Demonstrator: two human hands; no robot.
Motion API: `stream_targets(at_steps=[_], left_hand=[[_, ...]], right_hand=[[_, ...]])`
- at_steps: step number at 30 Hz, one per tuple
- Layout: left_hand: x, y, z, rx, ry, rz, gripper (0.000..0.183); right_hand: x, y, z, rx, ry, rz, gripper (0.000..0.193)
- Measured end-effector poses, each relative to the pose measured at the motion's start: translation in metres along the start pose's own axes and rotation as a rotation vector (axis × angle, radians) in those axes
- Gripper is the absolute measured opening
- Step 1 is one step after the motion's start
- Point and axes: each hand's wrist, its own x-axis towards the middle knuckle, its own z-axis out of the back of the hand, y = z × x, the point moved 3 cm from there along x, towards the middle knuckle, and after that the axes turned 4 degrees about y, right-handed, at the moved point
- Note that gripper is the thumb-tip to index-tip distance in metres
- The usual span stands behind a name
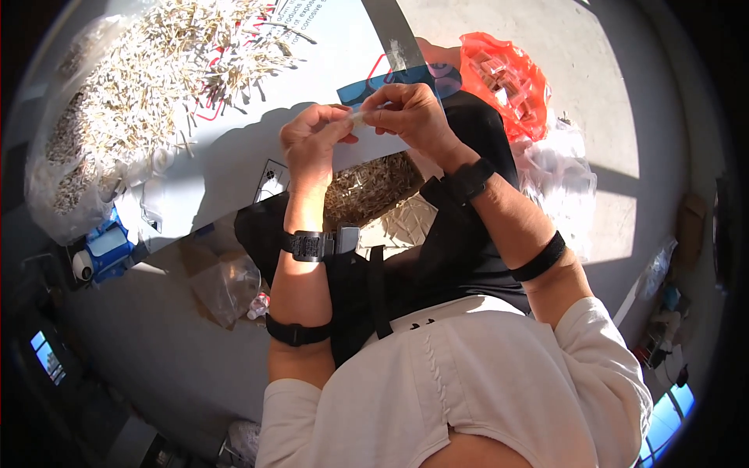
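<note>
Above the near edge of the white table board, my left hand and my right hand meet, fingertips pinched. Between them is a small pale piece, mostly covered by the fingers, so its kind is unclear. A large heap of thin, short white and yellowish strips spreads over the far left of the board, partly on a clear plastic bag. Below my hands, by my lap, an open box holds more such small pieces.
To the right, a red plastic bag holds small clear packs, with clear plastic bags below it. A blue and white package sits by the board's left corner. Another clear bag rests on the floor.
</note>
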Motion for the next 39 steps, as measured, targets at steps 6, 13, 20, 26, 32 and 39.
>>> stream_targets(at_steps=[6, 13, 20, 26, 32, 39], left_hand=[[0.000, -0.005, -0.007, 0.109, -0.023, 0.043, 0.008], [0.010, -0.003, -0.003, 0.190, 0.027, 0.096, 0.006], [0.004, -0.004, -0.004, 0.312, 0.105, -0.028, 0.014], [0.002, -0.018, -0.011, 0.692, 0.089, -0.371, 0.019], [0.002, -0.023, -0.018, 0.940, 0.122, -0.537, 0.017], [0.006, -0.020, -0.013, 0.901, 0.109, -0.464, 0.017]], right_hand=[[-0.002, 0.000, 0.002, 0.014, 0.014, -0.029, 0.015], [-0.006, -0.002, -0.004, 0.051, 0.038, 0.023, 0.015], [-0.008, -0.005, 0.001, 0.059, -0.026, 0.037, 0.014], [-0.009, 0.007, -0.001, -0.297, -0.042, 0.288, 0.017], [-0.007, 0.017, 0.000, -0.650, 0.012, 0.459, 0.018], [-0.003, 0.019, 0.003, -0.700, 0.014, 0.469, 0.020]])
